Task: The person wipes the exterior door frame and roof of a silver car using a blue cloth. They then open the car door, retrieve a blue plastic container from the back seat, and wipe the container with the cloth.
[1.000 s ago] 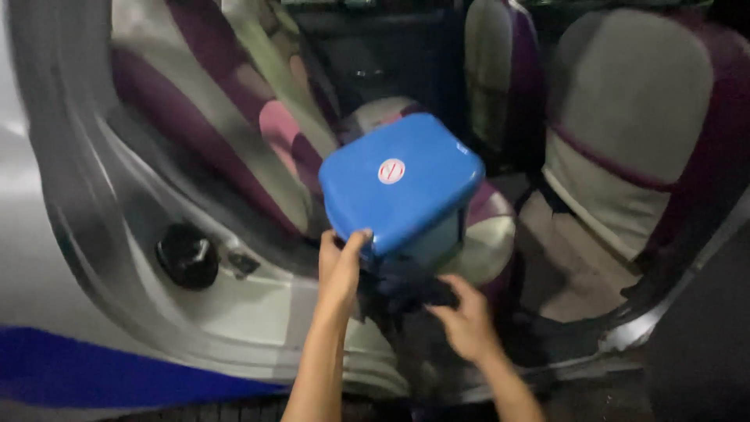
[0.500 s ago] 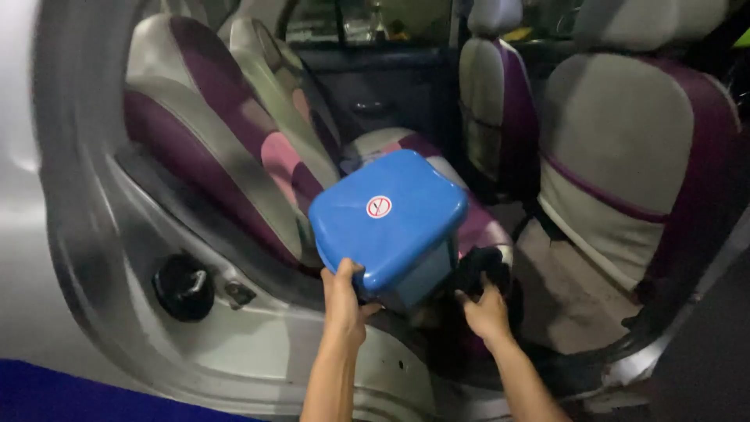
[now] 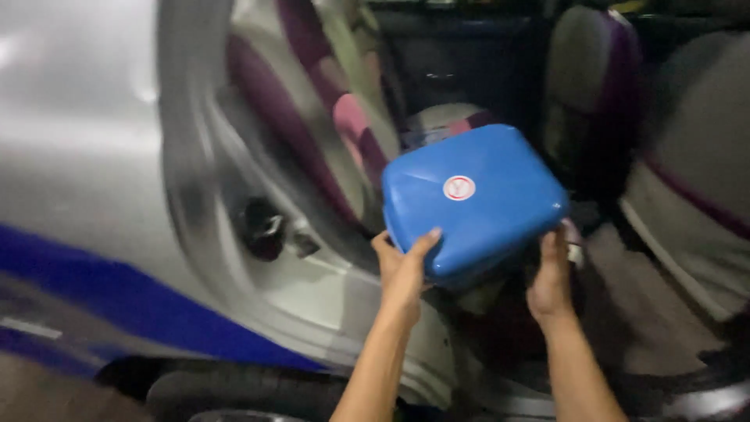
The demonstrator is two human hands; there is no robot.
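Both hands hold blue box at open rear car door.
Left hand (image 3: pixel 402 270) and right hand (image 3: pixel 549 277) each clasp the near edge of the blue square plastic box with round sticker (image 3: pixel 473 205); box lies just beyond the fingers, tilted, over the striped rear seat (image 3: pixel 344 133).

Case (image 3: pixel 476 199) before rear seat (image 3: pixel 312 125), left hand (image 3: pixel 402 266) and right hand (image 3: pixel 551 273) beneath

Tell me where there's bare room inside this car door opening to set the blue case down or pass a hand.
Free: the floor between the rear seat cushion and the front seatback, right of the right hand. Also the bare door sill left of the left hand. Crowded: under the blue case, where both hands meet.
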